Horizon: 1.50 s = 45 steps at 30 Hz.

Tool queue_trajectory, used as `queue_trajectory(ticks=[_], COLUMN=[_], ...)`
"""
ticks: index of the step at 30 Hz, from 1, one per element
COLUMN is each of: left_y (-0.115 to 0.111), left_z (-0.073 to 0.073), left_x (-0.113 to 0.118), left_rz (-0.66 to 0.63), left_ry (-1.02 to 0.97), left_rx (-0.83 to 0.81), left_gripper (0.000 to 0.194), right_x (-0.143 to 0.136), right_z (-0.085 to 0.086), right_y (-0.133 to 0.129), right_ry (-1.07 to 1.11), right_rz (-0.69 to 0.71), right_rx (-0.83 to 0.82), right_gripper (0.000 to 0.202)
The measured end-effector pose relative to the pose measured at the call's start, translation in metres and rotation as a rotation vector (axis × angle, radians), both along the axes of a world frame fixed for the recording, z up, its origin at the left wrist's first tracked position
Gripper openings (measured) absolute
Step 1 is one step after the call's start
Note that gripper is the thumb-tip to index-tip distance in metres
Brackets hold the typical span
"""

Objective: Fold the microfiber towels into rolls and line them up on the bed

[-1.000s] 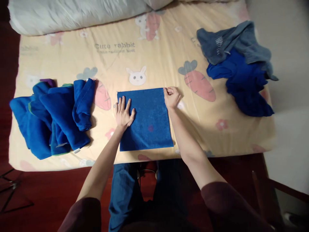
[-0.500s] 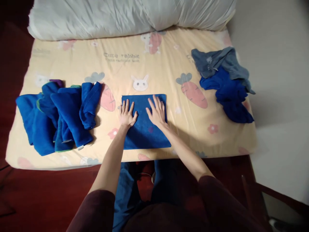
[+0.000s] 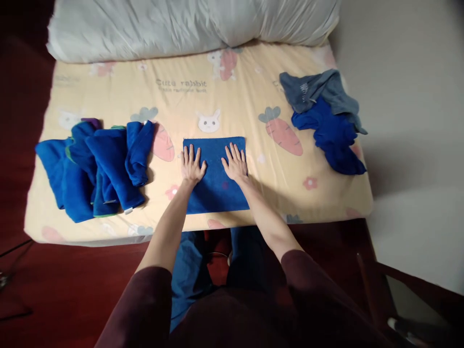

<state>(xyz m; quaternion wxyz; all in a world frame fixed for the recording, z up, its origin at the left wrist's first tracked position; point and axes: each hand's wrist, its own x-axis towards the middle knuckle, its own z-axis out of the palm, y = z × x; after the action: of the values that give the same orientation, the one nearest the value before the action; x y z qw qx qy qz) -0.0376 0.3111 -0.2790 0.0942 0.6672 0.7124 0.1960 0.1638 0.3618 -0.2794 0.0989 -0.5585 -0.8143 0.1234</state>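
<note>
A blue towel [image 3: 217, 188] lies flat as a rectangle near the front edge of the bed, its far edge straight. Flat on its left side rests my left hand [image 3: 192, 165], fingers spread. My right hand [image 3: 235, 163] is also open, palm down on the towel's right side with the fingers pointing away from me. Neither hand grips the cloth. My forearms cover parts of the towel's near corners.
The bed has a yellow sheet [image 3: 232, 111] printed with rabbits and carrots. Crumpled blue cloths [image 3: 87, 169] lie at left; a grey cloth [image 3: 308, 92] overlaps a dark blue cloth [image 3: 333, 135] at right. A rolled white quilt [image 3: 181, 29] lines the back, and a wall [image 3: 409, 121] stands right.
My right hand has shifted slightly and straightened on the towel. My left hand stays almost in place. The whole view has moved a little.
</note>
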Motion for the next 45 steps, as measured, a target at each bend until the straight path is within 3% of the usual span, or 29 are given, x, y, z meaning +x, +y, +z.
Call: queue_trajectory(ticks=[3, 6, 8, 14, 21, 24, 34, 37, 42, 45], left_y=[-0.031, -0.080, -0.108, -0.142, -0.191, -0.201, -0.201, -0.199, -0.207, -0.221], left_z=[0.009, 0.008, 0.006, 0.011, 0.009, 0.004, -0.014, -0.008, 0.017, 0.022], left_x=[0.025, 0.046, 0.049, 0.027, 0.000, -0.010, -0.014, -0.014, 0.007, 0.034], left_rz=[-0.035, -0.121, -0.113, -0.132, -0.144, -0.128, -0.116, -0.106, -0.052, -0.223], left_ry=[0.030, 0.044, 0.034, -0.001, 0.043, 0.071, 0.045, 0.041, 0.076, 0.132], left_rx=[-0.039, -0.062, -0.052, -0.033, -0.026, -0.007, -0.017, -0.001, 0.030, 0.039], left_gripper=[0.066, 0.063, 0.062, 0.060, 0.061, 0.060, 0.063, 0.063, 0.062, 0.061], right_x=[-0.013, -0.016, -0.009, 0.021, 0.075, 0.086, 0.082, 0.083, 0.069, 0.048], right_z=[0.011, 0.013, 0.011, 0.014, 0.010, 0.006, -0.004, -0.001, 0.018, 0.024], right_y=[-0.036, -0.085, -0.108, -0.127, -0.179, -0.185, -0.181, -0.181, -0.191, -0.213], right_ry=[0.009, 0.032, 0.033, -0.004, -0.015, 0.007, 0.003, -0.012, -0.008, 0.011], right_rz=[0.018, 0.092, 0.093, 0.032, -0.038, -0.060, -0.079, -0.064, -0.096, 0.022], right_rx=[0.015, 0.006, -0.019, -0.029, -0.007, 0.002, 0.004, 0.015, 0.034, 0.079], right_gripper=[0.061, 0.059, 0.059, 0.060, 0.062, 0.062, 0.062, 0.062, 0.062, 0.064])
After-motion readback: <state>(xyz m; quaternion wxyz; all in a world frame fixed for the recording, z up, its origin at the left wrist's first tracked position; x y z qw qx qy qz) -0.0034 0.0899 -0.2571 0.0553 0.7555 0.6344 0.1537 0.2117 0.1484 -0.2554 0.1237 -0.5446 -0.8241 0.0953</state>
